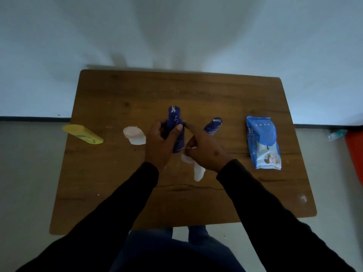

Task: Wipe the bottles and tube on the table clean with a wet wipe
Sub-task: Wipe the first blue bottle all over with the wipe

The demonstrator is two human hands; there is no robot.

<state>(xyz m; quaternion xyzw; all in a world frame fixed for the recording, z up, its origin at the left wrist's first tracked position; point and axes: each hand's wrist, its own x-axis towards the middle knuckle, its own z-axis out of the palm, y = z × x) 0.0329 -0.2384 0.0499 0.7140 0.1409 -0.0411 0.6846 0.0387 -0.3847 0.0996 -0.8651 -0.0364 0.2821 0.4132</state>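
Observation:
A tall dark blue bottle (175,118) stands upright at the middle of the wooden table (137,91). My left hand (160,146) grips it around the lower part, thumb across its front. My right hand (206,152) is beside the bottle's base, closed on a white wet wipe (198,171) that hangs below the fingers. A second dark blue bottle (213,125) stands just behind my right hand. A yellow bottle (83,133) stands at the table's left edge. A pale pink-white tube (134,135) stands left of my left hand.
A blue pack of wet wipes (263,142) lies flat on the right side of the table. An orange object (355,152) and a small plastic bottle (336,134) are on the floor at the far right. A white wall rises behind the table.

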